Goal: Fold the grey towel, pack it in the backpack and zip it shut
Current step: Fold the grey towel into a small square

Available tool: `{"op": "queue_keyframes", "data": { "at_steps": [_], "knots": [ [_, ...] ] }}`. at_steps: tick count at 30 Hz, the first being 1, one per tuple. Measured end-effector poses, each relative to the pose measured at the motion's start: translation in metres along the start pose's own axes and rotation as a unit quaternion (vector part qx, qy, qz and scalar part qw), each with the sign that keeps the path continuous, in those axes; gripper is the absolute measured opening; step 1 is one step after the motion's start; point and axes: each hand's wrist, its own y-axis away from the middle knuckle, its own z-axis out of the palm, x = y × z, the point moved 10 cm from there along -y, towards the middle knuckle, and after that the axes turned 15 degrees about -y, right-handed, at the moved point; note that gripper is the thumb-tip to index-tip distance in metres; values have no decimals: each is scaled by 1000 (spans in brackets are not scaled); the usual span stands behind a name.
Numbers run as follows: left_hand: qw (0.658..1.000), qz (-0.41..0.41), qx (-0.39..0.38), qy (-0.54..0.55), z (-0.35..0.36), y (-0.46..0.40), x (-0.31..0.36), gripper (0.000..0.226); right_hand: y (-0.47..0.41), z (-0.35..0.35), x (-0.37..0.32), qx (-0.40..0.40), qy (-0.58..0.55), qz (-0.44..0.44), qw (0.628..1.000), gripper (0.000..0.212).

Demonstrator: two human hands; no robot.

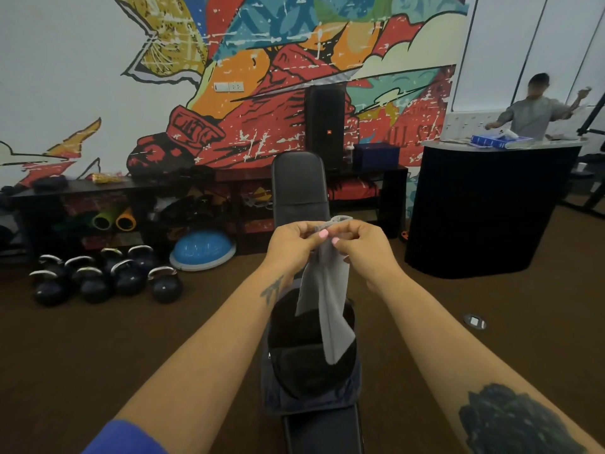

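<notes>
The grey towel (325, 299) hangs down in a narrow strip from both my hands, held up in front of me. My left hand (291, 242) pinches its top edge on the left, and my right hand (361, 245) pinches it just beside, the two hands almost touching. The towel's lower end dangles over the dark backpack (309, 358), which lies on the black padded bench (299, 188) below my arms. I cannot tell whether the backpack's zip is open.
Several kettlebells (108, 276) and a blue half-ball trainer (203, 249) sit on the brown floor at the left. A low black shelf (137, 191) lines the mural wall. A black counter (484, 204) stands at the right with a person behind it.
</notes>
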Motion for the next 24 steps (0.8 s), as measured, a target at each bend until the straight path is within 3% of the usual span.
{"op": "queue_keyframes", "data": {
  "at_steps": [3, 6, 9, 11, 15, 21, 24],
  "knots": [
    [998, 55, 4, -30, -2, 2, 13, 18, -3, -9, -21, 43, 123, -99, 986, 31],
    [991, 115, 0, -62, -3, 5, 25, 22, -8, 6, -31, -32, 297, -132, 945, 52],
    [990, 129, 13, -57, -8, 4, 27, 18, -16, 13, -31, -104, 393, -108, 907, 33],
    [991, 120, 23, -48, -12, 5, 25, 14, -17, 14, -33, -135, 387, -89, 908, 21],
    [994, 108, 24, -14, -14, 9, 23, 21, -17, 17, -46, -154, 337, -107, 923, 22],
    [993, 81, -85, -12, 6, 16, 5, 45, -15, 19, -72, -152, 305, -169, 925, 20],
    [990, 66, -119, -43, 18, 20, -8, 33, -14, 17, -89, -147, 289, -193, 926, 20]
  ]
}}
